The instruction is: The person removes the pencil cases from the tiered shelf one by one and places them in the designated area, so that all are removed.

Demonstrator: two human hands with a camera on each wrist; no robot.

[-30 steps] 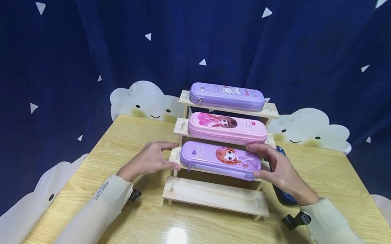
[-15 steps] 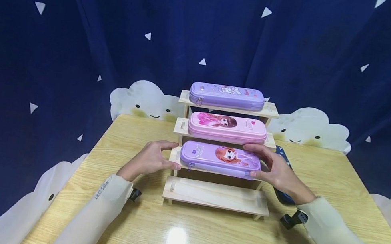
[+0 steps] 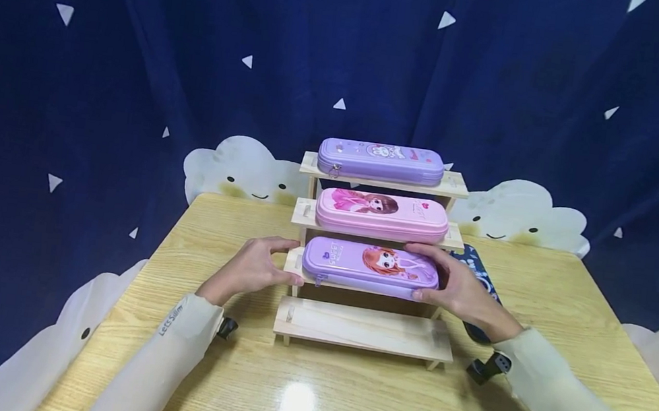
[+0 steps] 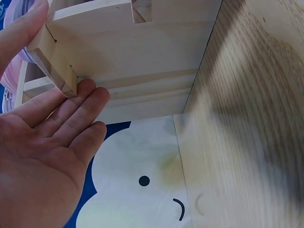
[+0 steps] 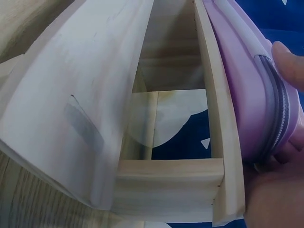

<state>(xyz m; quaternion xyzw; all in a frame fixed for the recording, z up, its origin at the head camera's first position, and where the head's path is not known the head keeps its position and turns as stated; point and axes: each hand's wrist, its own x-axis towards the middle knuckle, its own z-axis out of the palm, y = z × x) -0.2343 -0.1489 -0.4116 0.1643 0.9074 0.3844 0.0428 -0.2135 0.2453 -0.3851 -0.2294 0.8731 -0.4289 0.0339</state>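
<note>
A purple pencil case (image 3: 347,262) with a red-haired doll print lies lengthwise on the third tier down of a stepped wooden shelf (image 3: 364,328). My right hand (image 3: 469,292) grips its right end, thumb at the front and fingers behind. The right wrist view shows the case's purple side (image 5: 240,90) and zip over the tier's edge, the thumb pressed near the zip. My left hand (image 3: 252,268) holds the left end of that same tier between thumb and fingers. In the left wrist view, fingertips of the left hand (image 4: 50,152) touch the tier's wooden end (image 4: 57,66).
A pink pencil case (image 3: 385,224) sits on the second tier and a lilac one (image 3: 379,164) on the top tier. A dark blue case (image 3: 481,267) lies on the wooden table (image 3: 212,382), partly behind my right hand. A navy curtain (image 3: 299,39) hangs behind.
My right hand has slid a little left, farther onto the purple pencil case, whose right end has shifted slightly back. More of the dark blue case shows. My left hand keeps its place.
</note>
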